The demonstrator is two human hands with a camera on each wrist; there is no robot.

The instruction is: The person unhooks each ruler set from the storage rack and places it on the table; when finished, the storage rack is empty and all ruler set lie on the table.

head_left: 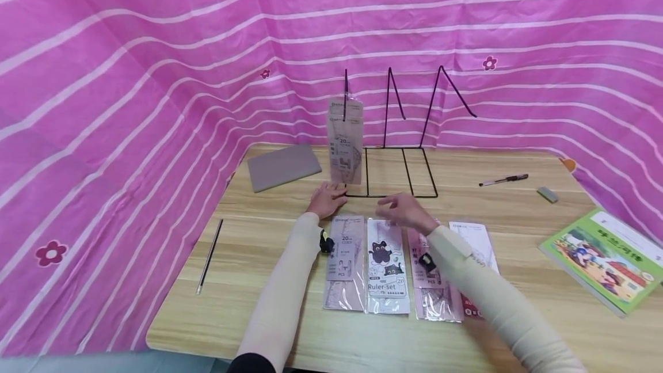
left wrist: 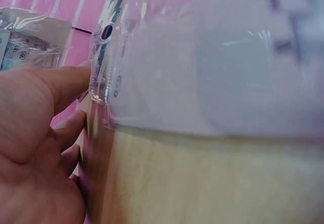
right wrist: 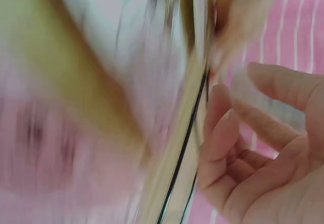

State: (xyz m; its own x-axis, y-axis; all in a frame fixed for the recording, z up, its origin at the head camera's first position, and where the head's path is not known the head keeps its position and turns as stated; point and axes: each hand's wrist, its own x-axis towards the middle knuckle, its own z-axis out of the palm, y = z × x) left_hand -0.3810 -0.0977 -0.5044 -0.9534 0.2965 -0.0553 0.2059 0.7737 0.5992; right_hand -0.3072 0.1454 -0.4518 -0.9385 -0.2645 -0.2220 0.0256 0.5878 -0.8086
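L hand (head_left: pixel 327 199) low at table, at front L corner of rack (head_left: pixel 366 171), just below hanging packs (head_left: pixel 345 148); fingertips partly hidden, can't tell if gripping wire or only touching. R hand (head_left: pixel 406 210) released, nothing held, fingers loosely bent, thumb apart; it's over the gap btwn rack's front bar and the row of packs, near top of cat pack. Hanging packs are upright on rack's L hook, approx 2 deep; mid + R hooks bare.

Row on table, L to R: pink pack (head_left: pixel 346 258), cat pack (head_left: pixel 387 263) w/ "Ruler-set" text, 2nd pink pack (head_left: pixel 422 286), red/white pack (head_left: pixel 471 235). Last two partly covered by R wrist/forearm. All flat, side by side, in front of rack.

Around: grey notebook (head_left: pixel 284 167) L of rack, pencil (head_left: pixel 209 257) far L; pen (head_left: pixel 503 180), eraser (head_left: pixel 547 194), green book (head_left: pixel 606 261) on R side. Pink striped cloth (head_left: pixel 171 27) behind. R wrist view blurry on its L half.
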